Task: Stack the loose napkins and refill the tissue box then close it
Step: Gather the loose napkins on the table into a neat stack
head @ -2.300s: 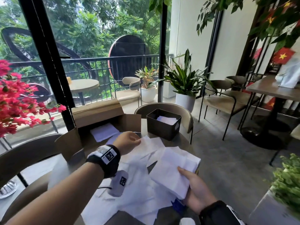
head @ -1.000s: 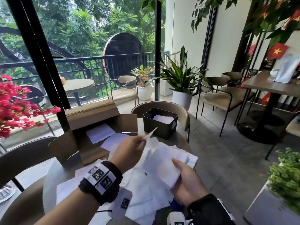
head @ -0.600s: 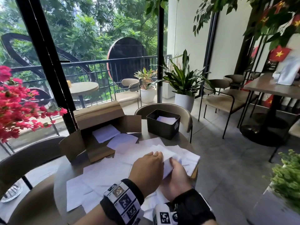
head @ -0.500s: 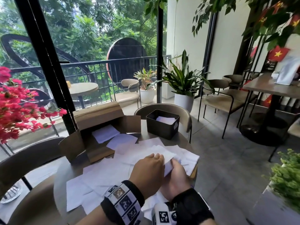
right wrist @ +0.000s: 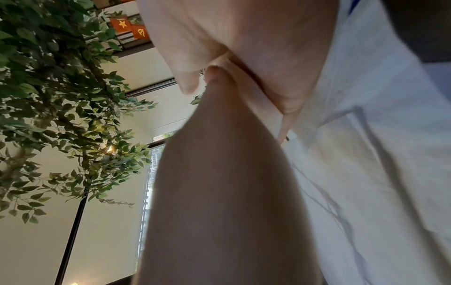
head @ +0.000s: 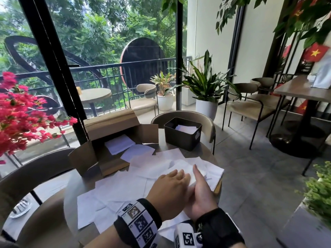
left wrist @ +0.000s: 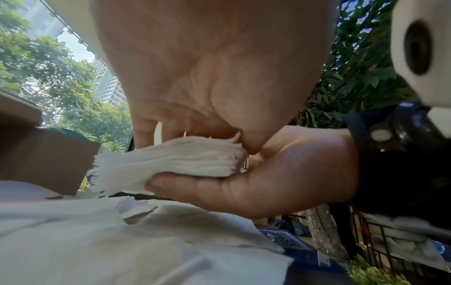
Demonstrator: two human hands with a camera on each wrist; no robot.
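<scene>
A café corner by a balcony window; the round tabletop [head: 71, 190] is strewn with napkins [head: 116, 187]. Since a second ago, the left hand [head: 168, 192] has laid its napkin down and presses flat on the stack [left wrist: 171, 164] cupped by the right hand [head: 202, 196]. The black tissue box [head: 182, 136] waits open behind.

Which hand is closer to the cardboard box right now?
Left. The left hand lies on the napkin stack, on the cardboard box side; the right hand holds the stack from the far side.

left hand [head: 169, 193] now pressing napkin stack [left wrist: 168, 163]
</scene>
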